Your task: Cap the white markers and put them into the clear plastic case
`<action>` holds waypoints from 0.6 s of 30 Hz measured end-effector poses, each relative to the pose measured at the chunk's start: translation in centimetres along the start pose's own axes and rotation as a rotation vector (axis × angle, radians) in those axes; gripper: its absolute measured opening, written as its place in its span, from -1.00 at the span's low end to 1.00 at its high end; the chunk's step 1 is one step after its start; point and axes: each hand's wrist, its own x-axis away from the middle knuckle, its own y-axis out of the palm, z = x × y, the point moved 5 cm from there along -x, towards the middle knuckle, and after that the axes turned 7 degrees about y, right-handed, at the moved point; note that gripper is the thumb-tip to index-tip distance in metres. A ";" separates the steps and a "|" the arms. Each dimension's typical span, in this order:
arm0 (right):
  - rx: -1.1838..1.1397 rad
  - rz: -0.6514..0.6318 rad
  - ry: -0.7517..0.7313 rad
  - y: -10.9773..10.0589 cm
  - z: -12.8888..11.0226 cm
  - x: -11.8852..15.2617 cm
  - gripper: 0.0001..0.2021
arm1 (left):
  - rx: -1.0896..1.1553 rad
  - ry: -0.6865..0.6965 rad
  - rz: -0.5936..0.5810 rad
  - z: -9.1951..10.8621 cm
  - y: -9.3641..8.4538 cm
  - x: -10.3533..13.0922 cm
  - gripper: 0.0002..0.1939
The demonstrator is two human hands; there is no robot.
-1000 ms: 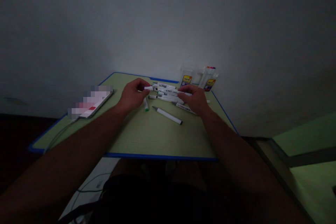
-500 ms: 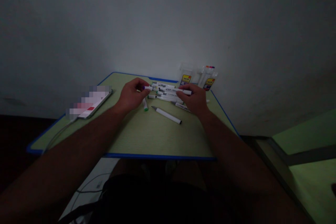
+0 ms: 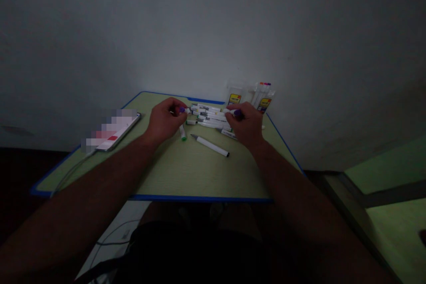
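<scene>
My left hand (image 3: 164,120) pinches a small white marker cap (image 3: 182,109) with a purple end between thumb and fingertips. My right hand (image 3: 248,122) is closed on a white marker (image 3: 237,112), whose purple end points toward me. A gap separates the cap from this marker. Between and below the hands, several white markers (image 3: 214,122) lie in a loose pile. One uncapped marker (image 3: 211,145) with a grey tip and a black end lies in front. Near my left fingers is a loose cap with a green end (image 3: 183,133).
Two clear plastic cases (image 3: 234,97) with yellow labels stand at the back right, one holding several colour-ended markers (image 3: 264,91). A phone (image 3: 115,133) on a white cable (image 3: 71,168) lies left on the blue-edged table (image 3: 186,177). A wall (image 3: 186,44) rises behind.
The marker in my right hand has turned from lying sideways toward the cap to showing its purple end to me. My left hand keeps the purple-ended cap, slightly tilted.
</scene>
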 end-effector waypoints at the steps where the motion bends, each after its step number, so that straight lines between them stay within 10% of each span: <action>1: 0.008 -0.002 -0.005 0.0 0.0 0.0 -0.88 | -0.004 -0.001 0.005 0.1 0.0 0.0 -0.83; 18: 0.009 0.001 -0.043 0.1 0.1 0.1 -0.89 | -0.032 0.029 0.016 -0.1 0.0 0.2 -0.83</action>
